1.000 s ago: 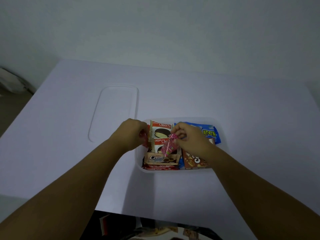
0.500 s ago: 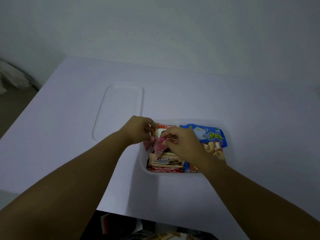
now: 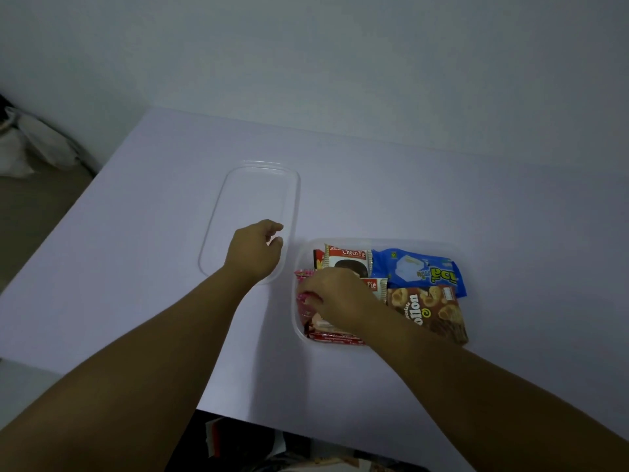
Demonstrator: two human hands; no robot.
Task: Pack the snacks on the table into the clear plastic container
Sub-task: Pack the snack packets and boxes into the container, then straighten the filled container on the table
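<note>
The clear plastic container sits on the desk, filled with snacks. The right hand reaches inside at its left end, fingers pressing a pink packet. The left hand, loosely curled and empty, hovers just left over the clear lid.

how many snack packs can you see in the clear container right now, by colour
Red and white Choco Pie packs: 2, one partly under the right hand
Blue pack: 1
Brown pack: 1
Pink pack: 1
Red packs along the container's near edge: at least 1; stacked and partly hidden
Total: at least 6
</note>
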